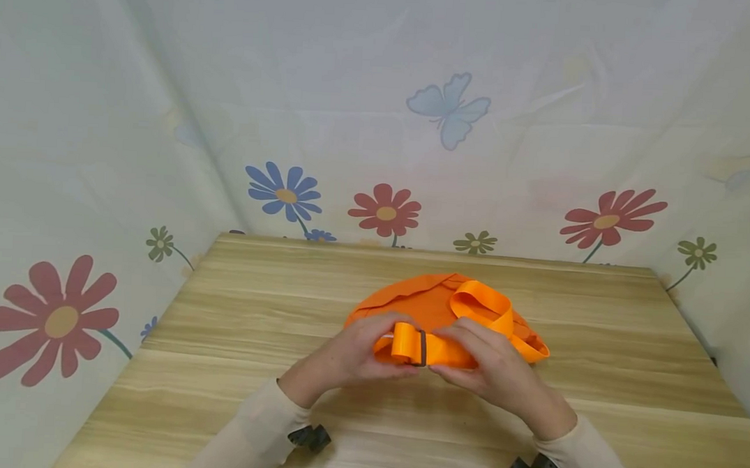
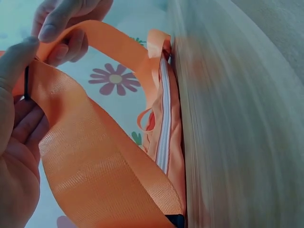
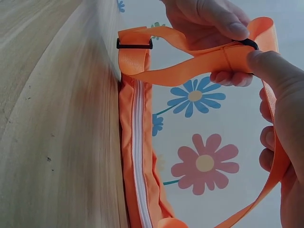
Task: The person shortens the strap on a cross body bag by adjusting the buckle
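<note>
An orange zippered bag lies on the wooden table, its white zipper facing the person. Both hands hold its orange strap just in front of the bag. My left hand pinches the strap beside a dark slide buckle, where the webbing forms a loop. From the other side my right hand pinches the strap close to the same buckle. A second dark buckle sits at the bag's end in the right wrist view. Behind the right hand, a strap loop rests over the bag.
The wood-grain table extends on every side of the bag. A white curtain printed with flowers and a butterfly hangs at the back and sides. Dark wrist devices sit at both sleeves.
</note>
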A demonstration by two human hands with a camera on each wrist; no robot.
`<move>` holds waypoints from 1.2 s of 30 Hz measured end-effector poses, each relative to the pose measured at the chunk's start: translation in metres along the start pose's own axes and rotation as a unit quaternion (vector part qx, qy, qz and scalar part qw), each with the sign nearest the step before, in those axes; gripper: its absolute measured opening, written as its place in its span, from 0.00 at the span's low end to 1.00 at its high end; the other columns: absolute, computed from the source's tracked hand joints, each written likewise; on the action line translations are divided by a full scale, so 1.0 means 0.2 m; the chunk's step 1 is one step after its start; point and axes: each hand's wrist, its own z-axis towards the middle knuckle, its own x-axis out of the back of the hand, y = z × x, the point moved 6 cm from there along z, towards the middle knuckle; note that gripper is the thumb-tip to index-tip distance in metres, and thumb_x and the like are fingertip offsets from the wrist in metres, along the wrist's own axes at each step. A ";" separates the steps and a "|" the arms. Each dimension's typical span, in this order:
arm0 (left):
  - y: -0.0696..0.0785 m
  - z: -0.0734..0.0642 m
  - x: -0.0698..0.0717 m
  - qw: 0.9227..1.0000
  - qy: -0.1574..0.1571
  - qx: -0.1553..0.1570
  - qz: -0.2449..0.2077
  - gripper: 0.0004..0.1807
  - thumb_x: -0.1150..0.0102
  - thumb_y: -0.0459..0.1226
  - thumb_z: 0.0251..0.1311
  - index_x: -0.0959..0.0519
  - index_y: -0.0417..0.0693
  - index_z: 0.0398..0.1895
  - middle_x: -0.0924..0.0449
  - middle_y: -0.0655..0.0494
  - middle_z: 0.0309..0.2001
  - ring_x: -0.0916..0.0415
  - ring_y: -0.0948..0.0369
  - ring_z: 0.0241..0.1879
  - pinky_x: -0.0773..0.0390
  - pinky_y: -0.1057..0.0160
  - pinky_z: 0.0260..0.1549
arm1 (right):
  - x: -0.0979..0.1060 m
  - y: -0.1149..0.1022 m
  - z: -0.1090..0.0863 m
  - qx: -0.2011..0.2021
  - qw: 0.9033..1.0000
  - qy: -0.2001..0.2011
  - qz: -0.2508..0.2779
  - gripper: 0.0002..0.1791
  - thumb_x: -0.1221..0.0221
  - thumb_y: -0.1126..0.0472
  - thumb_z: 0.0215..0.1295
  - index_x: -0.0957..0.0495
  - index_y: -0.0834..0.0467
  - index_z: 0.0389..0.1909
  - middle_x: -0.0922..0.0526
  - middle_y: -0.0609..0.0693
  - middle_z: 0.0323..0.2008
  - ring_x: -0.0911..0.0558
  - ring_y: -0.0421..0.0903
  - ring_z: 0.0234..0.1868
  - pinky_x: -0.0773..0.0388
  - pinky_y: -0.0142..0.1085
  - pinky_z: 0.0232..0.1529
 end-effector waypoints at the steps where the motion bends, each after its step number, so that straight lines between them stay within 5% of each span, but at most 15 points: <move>1: 0.00 0.00 0.00 1.000 0.000 0.004 0.000 0.32 0.15 0.37 0.54 0.23 0.44 0.59 0.13 0.53 0.52 0.14 0.59 0.52 0.14 0.63 0.60 | 0.00 0.00 0.00 0.003 1.000 0.003 0.002 0.25 0.35 0.41 0.75 0.15 0.59 0.53 0.15 0.45 0.43 0.20 0.38 0.37 0.19 0.22 0.43; 11: -0.03 -0.01 0.00 0.998 0.007 0.058 -0.027 0.34 0.16 0.38 0.54 0.23 0.43 0.62 0.11 0.52 0.55 0.13 0.56 0.56 0.14 0.58 0.61 | 0.00 0.00 0.01 0.013 1.000 0.016 0.007 0.25 0.39 0.40 0.77 0.16 0.60 0.53 0.15 0.46 0.42 0.22 0.38 0.36 0.21 0.22 0.40; 23: -0.04 -0.01 0.00 0.997 0.025 0.031 -0.059 0.29 0.15 0.35 0.52 0.19 0.47 0.57 0.12 0.55 0.51 0.15 0.61 0.51 0.13 0.62 0.56 | 0.00 0.01 0.00 -0.002 1.000 0.009 0.018 0.25 0.37 0.40 0.76 0.16 0.59 0.55 0.15 0.45 0.44 0.20 0.38 0.38 0.19 0.22 0.44; 29: -0.02 0.00 0.00 0.999 0.036 -0.015 -0.031 0.30 0.14 0.35 0.49 0.19 0.45 0.55 0.13 0.53 0.49 0.16 0.60 0.48 0.13 0.64 0.55 | -0.01 0.00 0.00 -0.017 1.000 0.003 0.024 0.26 0.37 0.38 0.74 0.16 0.57 0.55 0.14 0.45 0.46 0.18 0.39 0.42 0.19 0.22 0.48; 36: -0.01 0.00 -0.01 1.000 0.023 -0.005 -0.020 0.31 0.14 0.36 0.49 0.18 0.46 0.58 0.13 0.54 0.52 0.15 0.60 0.52 0.15 0.63 0.60 | -0.01 0.00 0.00 -0.020 1.000 0.011 0.018 0.28 0.38 0.37 0.73 0.15 0.57 0.55 0.14 0.45 0.45 0.19 0.38 0.41 0.20 0.21 0.46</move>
